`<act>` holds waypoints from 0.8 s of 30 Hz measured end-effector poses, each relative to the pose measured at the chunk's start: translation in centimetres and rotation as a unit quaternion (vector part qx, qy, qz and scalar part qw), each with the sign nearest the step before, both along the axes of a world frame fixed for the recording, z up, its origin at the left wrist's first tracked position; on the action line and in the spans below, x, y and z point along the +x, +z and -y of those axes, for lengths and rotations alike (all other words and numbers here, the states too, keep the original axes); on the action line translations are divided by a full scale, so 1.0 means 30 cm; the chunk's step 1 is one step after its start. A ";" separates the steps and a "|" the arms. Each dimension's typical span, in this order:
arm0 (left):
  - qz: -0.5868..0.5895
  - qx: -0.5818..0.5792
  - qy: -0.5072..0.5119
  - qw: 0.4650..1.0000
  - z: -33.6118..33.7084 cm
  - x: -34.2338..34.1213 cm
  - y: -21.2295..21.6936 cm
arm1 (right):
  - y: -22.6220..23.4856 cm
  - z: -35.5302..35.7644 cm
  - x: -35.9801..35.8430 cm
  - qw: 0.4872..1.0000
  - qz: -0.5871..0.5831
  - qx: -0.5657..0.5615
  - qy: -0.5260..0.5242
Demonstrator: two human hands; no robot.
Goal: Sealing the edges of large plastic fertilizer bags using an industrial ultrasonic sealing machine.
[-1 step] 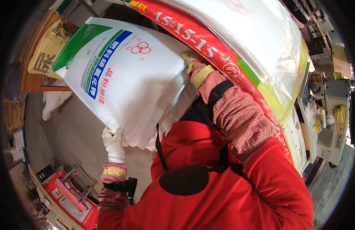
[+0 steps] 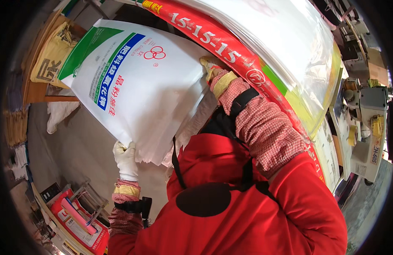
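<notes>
A large white plastic sack (image 2: 141, 85) with a green corner, a blue band and red rings printed on it hangs spread out in front of me. White-gloved, my left hand (image 2: 126, 160) pinches its near left corner between thumb and fingers. At the sack's right corner is my right hand (image 2: 210, 69), in a pale glove with yellowish patches. Its fingers are closed on the sack there, though partly hidden. The near edge between both hands looks jagged, and a crinkled, translucent layer (image 2: 196, 117) shows beneath the right side.
Beyond my right hand lies a red sack (image 2: 196, 32) under a pile of white and clear plastic sacks (image 2: 285, 46). A tan sack (image 2: 50, 55) stands far left. Grey machinery (image 2: 370, 131) is at the right; a red package (image 2: 84, 229) lies at lower left.
</notes>
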State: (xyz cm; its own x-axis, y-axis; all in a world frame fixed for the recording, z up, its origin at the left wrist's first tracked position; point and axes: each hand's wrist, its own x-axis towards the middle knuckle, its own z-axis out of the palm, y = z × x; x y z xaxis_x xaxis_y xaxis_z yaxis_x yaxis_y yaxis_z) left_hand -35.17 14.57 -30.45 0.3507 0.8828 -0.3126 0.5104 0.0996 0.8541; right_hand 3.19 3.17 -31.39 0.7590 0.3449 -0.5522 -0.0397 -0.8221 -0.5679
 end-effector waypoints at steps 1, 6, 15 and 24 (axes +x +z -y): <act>0.005 0.005 0.001 1.000 0.002 -0.001 0.000 | -0.001 0.003 -0.002 1.000 -0.002 0.002 -0.002; 0.042 -0.023 -0.001 0.999 0.015 -0.008 -0.006 | -0.007 0.002 -0.007 1.000 -0.008 0.011 -0.010; 0.023 0.003 -0.017 1.000 0.019 0.013 0.022 | -0.006 0.012 -0.026 0.999 -0.021 0.033 -0.035; 0.095 -0.092 -0.014 0.991 0.119 0.017 0.157 | -0.021 0.052 -0.064 0.996 -0.039 0.034 -0.068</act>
State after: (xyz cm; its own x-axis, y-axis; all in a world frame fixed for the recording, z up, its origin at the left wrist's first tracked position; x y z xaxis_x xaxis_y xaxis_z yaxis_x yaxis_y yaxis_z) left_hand -34.65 10.98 -25.74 0.4433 0.8053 -0.3937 0.3465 0.2511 0.9038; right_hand 1.25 1.61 -32.01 0.7573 0.2796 -0.5902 -0.1948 -0.7658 -0.6128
